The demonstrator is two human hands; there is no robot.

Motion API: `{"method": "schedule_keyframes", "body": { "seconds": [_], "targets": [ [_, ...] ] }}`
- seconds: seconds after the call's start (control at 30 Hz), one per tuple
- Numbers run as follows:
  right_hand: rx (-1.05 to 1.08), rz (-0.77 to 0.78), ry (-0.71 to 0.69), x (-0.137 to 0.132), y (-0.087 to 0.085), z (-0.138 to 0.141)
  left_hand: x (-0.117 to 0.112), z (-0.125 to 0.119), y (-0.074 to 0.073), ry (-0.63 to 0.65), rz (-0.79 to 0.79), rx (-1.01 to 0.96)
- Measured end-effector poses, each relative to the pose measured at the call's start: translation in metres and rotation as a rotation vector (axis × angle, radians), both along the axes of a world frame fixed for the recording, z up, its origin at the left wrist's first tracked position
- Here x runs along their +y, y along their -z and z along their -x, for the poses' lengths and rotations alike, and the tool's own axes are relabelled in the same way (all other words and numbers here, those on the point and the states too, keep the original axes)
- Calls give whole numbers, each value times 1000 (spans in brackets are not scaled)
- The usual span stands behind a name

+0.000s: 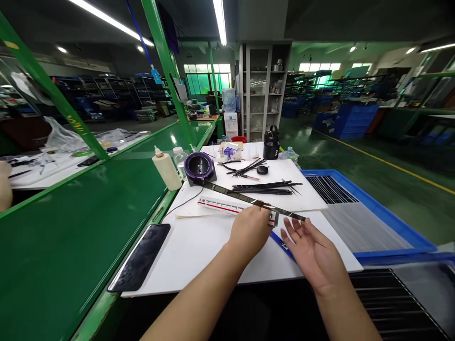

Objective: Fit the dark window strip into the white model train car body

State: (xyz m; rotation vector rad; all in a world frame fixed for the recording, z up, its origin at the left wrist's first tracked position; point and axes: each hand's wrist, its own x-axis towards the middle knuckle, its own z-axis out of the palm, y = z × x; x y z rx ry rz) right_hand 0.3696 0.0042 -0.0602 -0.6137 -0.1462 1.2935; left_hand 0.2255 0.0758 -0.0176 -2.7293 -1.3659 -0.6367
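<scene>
A long, thin dark strip [231,192] with a glossy surface slants across the white board, raised above it on the near side. My left hand [250,230] is closed around the strip near its middle. At the strip's near end, my right hand [316,255] pinches the tip between thumb and forefinger, its other fingers loosely spread with the palm up. Beneath the strip lies a white ruler [220,205] with a red line, partly hidden by my left hand. A blue pen-like stick [282,245] rests on the board between my hands.
Several black strips [263,188] lie on the white board [199,255]. A purple-rimmed black round device [199,166], a cream squeeze bottle [167,170] and a phone [140,258] stand or lie left. A black flask [271,144] is behind; a blue tray [408,229] of strips sits right.
</scene>
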Motion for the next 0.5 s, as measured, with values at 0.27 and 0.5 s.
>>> {"method": "schedule_keyframes", "body": {
  "seconds": [0.27,0.5],
  "targets": [
    [-94,-36,-9,13,16,16,-4,-12,19,34,44,68],
    [-118,-70,16,18,22,28,-1,-12,29,73,55,-1]
  ]
}}
